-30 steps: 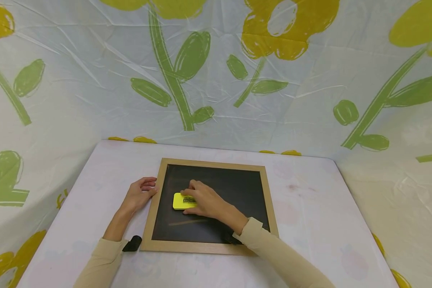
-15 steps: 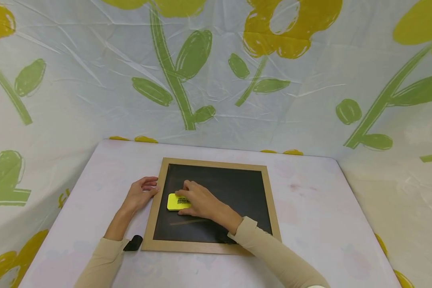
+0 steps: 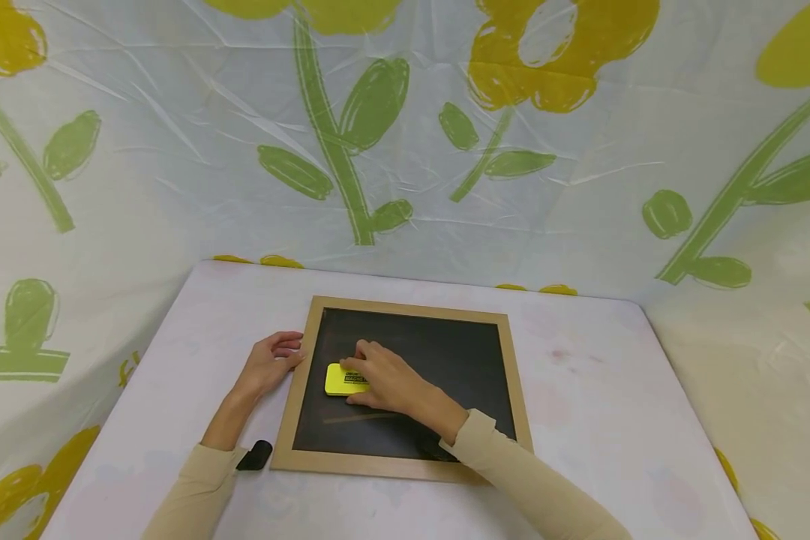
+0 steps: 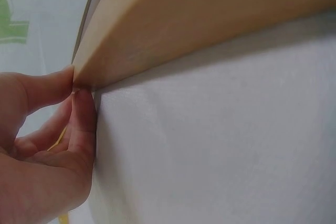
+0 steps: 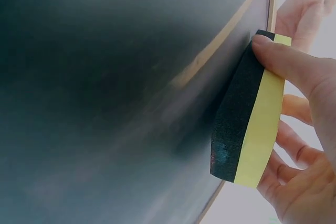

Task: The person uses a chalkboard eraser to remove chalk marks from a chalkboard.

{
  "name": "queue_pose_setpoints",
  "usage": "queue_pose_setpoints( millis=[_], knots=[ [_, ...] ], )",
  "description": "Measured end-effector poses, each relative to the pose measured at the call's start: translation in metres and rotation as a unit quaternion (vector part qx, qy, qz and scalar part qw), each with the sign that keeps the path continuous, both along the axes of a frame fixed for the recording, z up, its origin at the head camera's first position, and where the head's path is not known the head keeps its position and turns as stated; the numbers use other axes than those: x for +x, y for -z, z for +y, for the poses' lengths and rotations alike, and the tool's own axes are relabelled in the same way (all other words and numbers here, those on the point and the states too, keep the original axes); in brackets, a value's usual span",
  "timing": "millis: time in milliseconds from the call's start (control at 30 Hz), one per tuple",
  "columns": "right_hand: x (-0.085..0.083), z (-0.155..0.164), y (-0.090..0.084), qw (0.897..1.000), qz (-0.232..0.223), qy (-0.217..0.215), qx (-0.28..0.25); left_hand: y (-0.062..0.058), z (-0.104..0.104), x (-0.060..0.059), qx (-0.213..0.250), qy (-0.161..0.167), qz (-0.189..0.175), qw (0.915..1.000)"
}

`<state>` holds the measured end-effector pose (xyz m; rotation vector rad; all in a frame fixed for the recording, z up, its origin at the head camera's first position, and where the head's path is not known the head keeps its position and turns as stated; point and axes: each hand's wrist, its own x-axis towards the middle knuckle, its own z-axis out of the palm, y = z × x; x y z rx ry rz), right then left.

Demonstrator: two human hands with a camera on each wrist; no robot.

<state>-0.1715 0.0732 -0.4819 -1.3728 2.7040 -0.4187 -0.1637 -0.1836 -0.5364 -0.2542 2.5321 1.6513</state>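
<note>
A yellow magnetic board eraser [image 3: 340, 379] with a dark felt underside lies against the black surface of a wood-framed chalkboard [image 3: 445, 367]. My right hand [image 3: 394, 379] grips the eraser across its right part, thumb on the near side and fingers on the far side. In the right wrist view, the eraser [image 5: 247, 114] looks tilted, with its felt toward the board. Beside the board's left frame, my left hand [image 3: 266, 364] touches the wood with thumb and fingertips. The left wrist view shows those fingertips at the frame [image 4: 157, 19].
The board rests on a pale patterned table [image 3: 594, 412]. A tan streak [image 5: 215, 51] crosses the black surface near the eraser. A black device [image 3: 254, 455] sits at the left cuff. Flower-printed cloth [image 3: 229, 112] hangs around the table.
The right hand and eraser slid slightly left across the board, then back a little to the right. My left hand stays at the frame; the head view shifted slightly.
</note>
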Motion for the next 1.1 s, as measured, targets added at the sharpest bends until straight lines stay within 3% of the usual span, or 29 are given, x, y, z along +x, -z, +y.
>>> queue_pose_setpoints(
  millis=[600, 1100],
  knots=[
    [0.003, 0.057, -0.001, 0.998, -0.014, 0.055, 0.006, 0.000, 0.000, 0.000, 0.005, 0.003, 0.001, 1.0000],
    [0.008, 0.086, -0.002, 0.998, -0.002, 0.069, -0.006, -0.002, 0.000, 0.001, 0.001, 0.003, 0.006, 1.0000]
  ],
)
